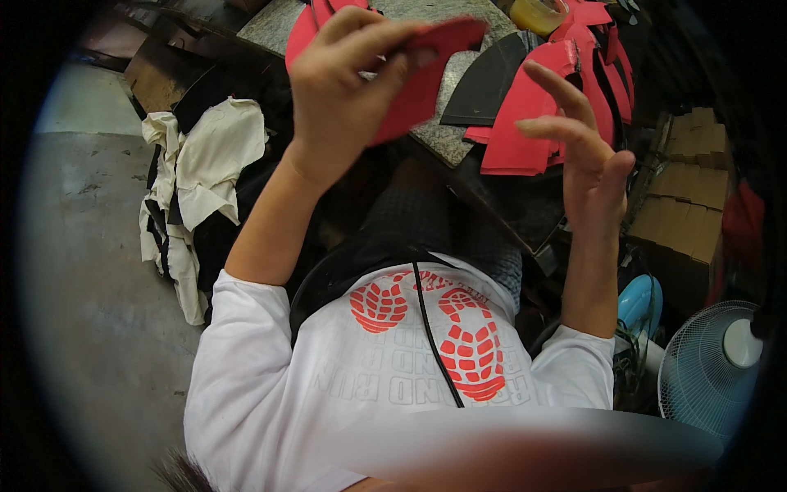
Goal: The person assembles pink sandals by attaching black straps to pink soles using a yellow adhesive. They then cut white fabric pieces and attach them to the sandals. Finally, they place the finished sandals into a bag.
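Observation:
My left hand (pixel 332 94) is raised over the table edge, thumb and fingers pinched on a flat red fabric piece (pixel 420 97). That piece hangs tilted, its lower edge slightly blurred. To the right, my right hand (pixel 592 168) is up with its fingers apart and nothing in them. It appears in front of a pile of curved red pieces (pixel 525 123) with dark edges. Beside this pile lies a black curved panel (pixel 490 86). More red material (pixel 302 39) shows behind my left hand, partly hidden by it.
The speckled table (pixel 270 29) carries a yellow tape roll (pixel 537 15) at its far side. Cream and black cloth (pixel 217 160) is heaped at the left. Stacked brown cardboard (pixel 684 193), a blue rounded object (pixel 639 305) and a white fan (pixel 709 369) stand at the right.

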`<state>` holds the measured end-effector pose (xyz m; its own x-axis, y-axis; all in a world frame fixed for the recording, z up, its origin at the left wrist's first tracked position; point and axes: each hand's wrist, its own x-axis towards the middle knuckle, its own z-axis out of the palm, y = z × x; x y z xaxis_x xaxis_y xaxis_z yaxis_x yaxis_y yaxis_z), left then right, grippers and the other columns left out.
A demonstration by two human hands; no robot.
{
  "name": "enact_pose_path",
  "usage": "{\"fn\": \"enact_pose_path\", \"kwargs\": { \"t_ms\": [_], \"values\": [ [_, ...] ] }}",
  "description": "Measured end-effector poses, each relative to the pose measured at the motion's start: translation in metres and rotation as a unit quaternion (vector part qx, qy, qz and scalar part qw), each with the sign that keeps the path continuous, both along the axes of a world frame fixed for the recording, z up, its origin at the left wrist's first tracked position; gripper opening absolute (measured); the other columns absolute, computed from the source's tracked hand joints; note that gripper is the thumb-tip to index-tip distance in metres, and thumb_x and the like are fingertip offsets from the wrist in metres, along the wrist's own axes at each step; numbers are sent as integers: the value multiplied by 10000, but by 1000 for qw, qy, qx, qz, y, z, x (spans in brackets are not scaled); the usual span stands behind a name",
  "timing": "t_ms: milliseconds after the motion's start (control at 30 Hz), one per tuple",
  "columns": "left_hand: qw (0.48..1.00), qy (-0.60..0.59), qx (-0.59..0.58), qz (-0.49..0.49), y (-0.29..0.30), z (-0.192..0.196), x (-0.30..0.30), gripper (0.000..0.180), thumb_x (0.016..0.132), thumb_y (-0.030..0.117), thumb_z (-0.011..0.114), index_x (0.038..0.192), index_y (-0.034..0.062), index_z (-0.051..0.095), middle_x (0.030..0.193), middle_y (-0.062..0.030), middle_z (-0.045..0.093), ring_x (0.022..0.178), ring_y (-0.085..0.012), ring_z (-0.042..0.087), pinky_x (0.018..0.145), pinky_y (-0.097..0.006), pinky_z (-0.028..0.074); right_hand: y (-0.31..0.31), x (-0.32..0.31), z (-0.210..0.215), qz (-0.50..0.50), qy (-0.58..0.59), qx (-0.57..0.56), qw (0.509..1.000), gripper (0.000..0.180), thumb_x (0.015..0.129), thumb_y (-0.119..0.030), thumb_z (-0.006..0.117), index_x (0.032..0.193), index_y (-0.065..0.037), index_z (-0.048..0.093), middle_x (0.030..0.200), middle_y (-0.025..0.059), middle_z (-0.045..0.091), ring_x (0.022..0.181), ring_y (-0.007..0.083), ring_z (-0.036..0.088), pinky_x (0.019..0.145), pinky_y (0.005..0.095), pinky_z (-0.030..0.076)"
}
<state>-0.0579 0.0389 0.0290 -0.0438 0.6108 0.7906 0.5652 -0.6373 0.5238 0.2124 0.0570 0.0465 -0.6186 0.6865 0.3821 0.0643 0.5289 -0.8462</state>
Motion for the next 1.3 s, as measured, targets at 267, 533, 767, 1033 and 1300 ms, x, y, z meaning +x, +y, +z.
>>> {"fn": "enact_pose_path", "kwargs": {
  "t_ms": [267, 533, 767, 1033, 1300],
  "values": [
    [832, -374, -273, -307, 25, -7, 37, 347, 897, 41, 726, 1238, 6, 674, 1095, -139, 720, 924, -196, 706, 807, -311, 572, -10, -4, -20, -20, 156, -245, 957, 788, 1013, -399, 566, 1594, -17, 195, 1656, 109, 221, 1471, 226, 352, 1184, 365, 315],
    [861, -273, -276, -328, 44, -14, 52, 347, 913, 128, 752, 1231, 3, 690, 934, -55, 737, 793, -90, 685, 694, -231, 565, -14, 25, -2, -120, 176, -257, 943, 917, 901, -1, 684, 1622, -100, 126, 1490, 78, 430, 1215, 144, 549, 1035, 290, 477],
    [989, 139, -46, 15, 57, -53, 74, 243, 736, 149, 786, 963, 122, 704, 886, -57, 635, 941, -300, 607, 829, -406, 535, 14, 47, -21, -356, -190, -5, 915, 935, 882, 9, 712, 1629, -184, 185, 862, -19, 598, 729, 69, 501, 723, 230, 454],
    [968, 189, -136, -91, 65, -63, 69, 416, 830, 278, 768, 1202, 117, 677, 942, -82, 668, 930, -291, 622, 804, -412, 530, 39, 38, -35, -443, -253, 117, 852, 959, 859, -74, 757, 1622, -272, 211, 897, 32, 591, 798, 153, 587, 739, 336, 512],
    [975, 188, -22, 114, 76, -44, -22, 482, 843, 187, 750, 1305, 123, 632, 1102, -126, 670, 1051, -338, 613, 921, -417, 514, 13, 44, -20, -426, -205, 125, 872, 855, 933, -35, 644, 1626, -250, 191, 1063, 67, 667, 955, 187, 642, 843, 355, 510]
  ]
}}
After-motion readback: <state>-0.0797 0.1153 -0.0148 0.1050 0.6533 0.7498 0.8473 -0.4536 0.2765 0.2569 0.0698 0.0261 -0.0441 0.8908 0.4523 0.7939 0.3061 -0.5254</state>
